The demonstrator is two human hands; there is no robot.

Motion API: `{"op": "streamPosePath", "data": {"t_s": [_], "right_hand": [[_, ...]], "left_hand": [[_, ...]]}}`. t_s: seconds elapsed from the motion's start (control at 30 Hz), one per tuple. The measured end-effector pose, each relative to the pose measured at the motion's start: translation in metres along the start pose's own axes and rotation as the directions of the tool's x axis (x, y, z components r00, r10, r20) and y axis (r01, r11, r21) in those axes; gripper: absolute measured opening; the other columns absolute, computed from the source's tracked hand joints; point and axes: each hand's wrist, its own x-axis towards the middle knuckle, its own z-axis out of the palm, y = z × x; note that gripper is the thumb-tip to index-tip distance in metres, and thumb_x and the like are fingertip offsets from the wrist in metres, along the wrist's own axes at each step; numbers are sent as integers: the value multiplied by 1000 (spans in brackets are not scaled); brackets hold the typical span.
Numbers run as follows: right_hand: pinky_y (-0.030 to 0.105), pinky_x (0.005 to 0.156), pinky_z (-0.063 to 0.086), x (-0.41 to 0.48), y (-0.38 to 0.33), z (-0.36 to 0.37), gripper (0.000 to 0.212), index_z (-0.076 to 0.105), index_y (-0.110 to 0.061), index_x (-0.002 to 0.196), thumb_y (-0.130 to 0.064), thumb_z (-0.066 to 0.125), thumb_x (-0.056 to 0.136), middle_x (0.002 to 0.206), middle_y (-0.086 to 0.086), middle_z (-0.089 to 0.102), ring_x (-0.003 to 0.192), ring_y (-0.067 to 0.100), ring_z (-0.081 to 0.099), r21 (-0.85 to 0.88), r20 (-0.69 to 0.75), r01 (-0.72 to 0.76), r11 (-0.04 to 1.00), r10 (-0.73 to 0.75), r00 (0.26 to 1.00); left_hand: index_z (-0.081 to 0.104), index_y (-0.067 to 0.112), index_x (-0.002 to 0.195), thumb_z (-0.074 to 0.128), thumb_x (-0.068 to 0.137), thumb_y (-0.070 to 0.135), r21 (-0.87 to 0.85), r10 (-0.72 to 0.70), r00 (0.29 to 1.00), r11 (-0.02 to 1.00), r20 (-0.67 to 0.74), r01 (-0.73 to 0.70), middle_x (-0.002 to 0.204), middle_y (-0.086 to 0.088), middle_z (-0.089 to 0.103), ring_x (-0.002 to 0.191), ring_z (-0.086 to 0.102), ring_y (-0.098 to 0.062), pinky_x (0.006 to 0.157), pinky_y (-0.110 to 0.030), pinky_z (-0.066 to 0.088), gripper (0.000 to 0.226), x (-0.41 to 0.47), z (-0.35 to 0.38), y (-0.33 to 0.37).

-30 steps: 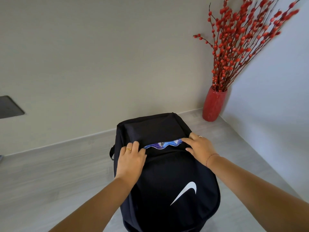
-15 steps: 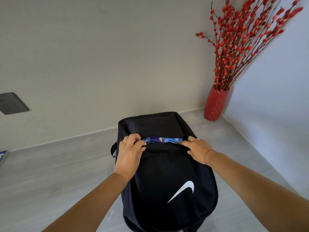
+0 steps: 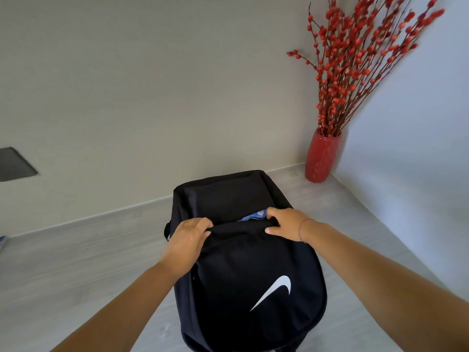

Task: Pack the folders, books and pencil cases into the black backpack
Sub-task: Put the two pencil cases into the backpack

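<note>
The left fingers were curled over the front lip of the black backpack at the left end of its top opening, clenched on the fabric. The right fingers hooked over the same lip at the right end, with the thumb pressed on the outer face, so that the lip was pinched between them. The left hand bore a thin ring, and the right hand had a fine bracelet at the wrist.

A second before, both hands had lain flatter on the backpack and a long blue patterned strip had shown in the opening between them. Now the lip had been gathered upward and only a small blue patch showed, just beside the right fingers. The black fabric and those fingers hid the rest, so which packed item it was could not be told.

The backpack stood on the grey tabletop with its white swoosh facing the camera below the hands, and a strap loop stuck out at its left side. Behind the backpack to the right, well apart in the corner, stood a red vase of red berry branches. Far to the left of the backpack a dark plate sat on the wall, and a blue edge showed at the frame border.
</note>
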Motion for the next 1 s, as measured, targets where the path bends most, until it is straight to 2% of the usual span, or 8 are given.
{"op": "streamPosePath", "data": {"t_s": [0.13, 0.23, 0.33, 0.43, 0.6, 0.77, 0.9, 1.0], "right_hand": [[27, 64, 43, -6, 6, -13, 20, 55, -19, 101, -28, 64, 86, 58, -10, 48, 61, 14, 52, 185, -261, 18, 983, 31, 965], [29, 68, 48, -15, -7, -8, 17, 57, -15, 104, -18, 60, 88, 59, -10, 50, 60, 13, 53, 366, -487, -23, 930, 213, 847], [32, 81, 52, -26, -53, 13, 22, 60, -20, 105, -20, 64, 84, 81, -10, 54, 74, 12, 57, 171, -628, 143, 975, -4, 778], [33, 91, 46, -20, -108, 37, 43, 56, -22, 124, -30, 65, 82, 111, 0, 52, 99, 18, 53, -74, -485, 351, 933, -341, 805], [37, 94, 45, 10, -154, 52, 41, 58, -16, 124, -31, 62, 86, 114, 6, 51, 106, 23, 51, -130, -379, 328, 936, -353, 855], [30, 83, 53, 15, -151, 50, 24, 67, -11, 111, -21, 56, 92, 104, 5, 63, 92, 18, 63, 183, -497, 274, 944, -151, 854], [11, 79, 50, 8, -143, 50, 20, 70, -13, 105, -12, 59, 89, 98, -1, 71, 87, 8, 66, 552, -476, 231, 801, 76, 876], [14, 72, 55, 7, -140, 48, 14, 71, -14, 96, -10, 60, 88, 82, -1, 70, 72, 6, 66, 677, -368, 185, 712, 111, 923]], "left_hand": [[61, 18, 102, 60, 89, 17, -154, -132, 990, 980, -42, 124, 104, 6, 58, 100, 55, -13, 88, -29, 49, 13, 0, 1, -4], [52, 20, 108, 72, 80, 19, -283, -300, 952, 920, -61, 271, 104, 10, 47, 96, 50, -8, 85, -23, 46, 34, -4, 3, -6], [52, 22, 105, 77, 76, 26, -409, -478, 874, 783, 87, 469, 92, 7, 56, 81, 54, -8, 73, -17, 43, 39, -15, 5, -15], [61, 26, 88, 73, 79, 28, -421, -505, 839, 729, 203, 540, 75, 6, 58, 69, 55, -8, 60, -16, 39, 16, -20, 4, -23], [61, 26, 75, 67, 84, 21, -384, -417, 897, 811, 149, 441, 70, 7, 57, 63, 51, -6, 57, -14, 37, 12, -16, -7, -24], [67, 30, 81, 59, 88, 37, -640, -474, 869, 626, 142, 446, 81, 10, 70, 78, 64, -3, 68, -11, 50, 13, -16, -20, -18], [62, 7, 85, 50, 91, 46, -532, -647, 703, 500, 296, 683, 79, -4, 65, 67, 59, -17, 63, -28, 52, 41, -2, -8, -8], [61, 4, 78, 58, 85, 49, -546, -702, 589, 334, 400, 769, 70, -9, 60, 56, 57, -20, 59, -28, 53, 46, 13, -3, 2]]}}
